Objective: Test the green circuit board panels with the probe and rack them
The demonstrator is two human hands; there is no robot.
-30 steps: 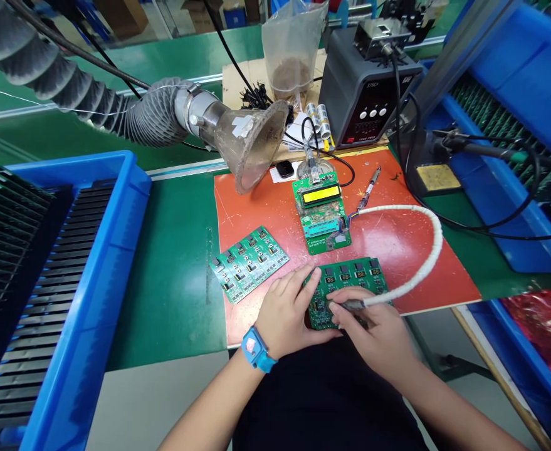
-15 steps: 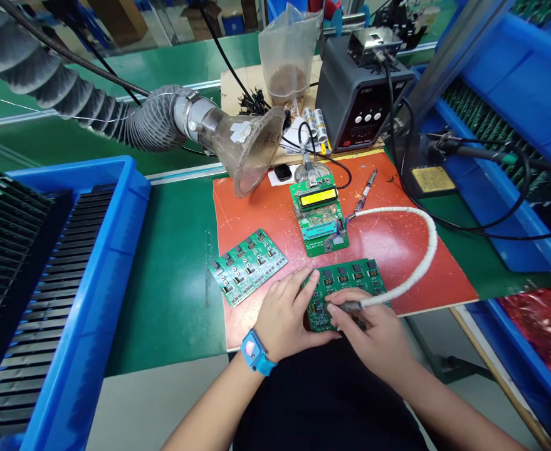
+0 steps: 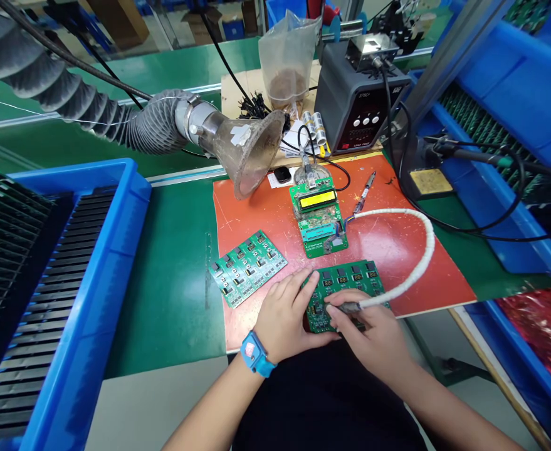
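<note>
In front of me lies a green circuit board panel (image 3: 345, 289) with rows of small digit displays. My left hand (image 3: 284, 316) grips its left end, index finger at the top corner and thumb along the near edge. Pinched in my right hand (image 3: 376, 335) is a dark-bodied probe (image 3: 350, 307), held over the panel. Its tip is hidden by my fingers, so I cannot tell whether it touches. A white sleeved cable (image 3: 423, 263) loops from the probe to a green programmer board (image 3: 320, 216) with a lit yellow screen and a teal socket.
Left of my hands lies a second circuit board panel (image 3: 249, 268) on the orange mat (image 3: 411, 207). A fume funnel (image 3: 256, 150) overhangs the mat. Behind stand a soldering station (image 3: 362, 100) and a plastic bag (image 3: 287, 62). Blue bins (image 3: 127, 207) flank both sides; a pen (image 3: 365, 191) lies right.
</note>
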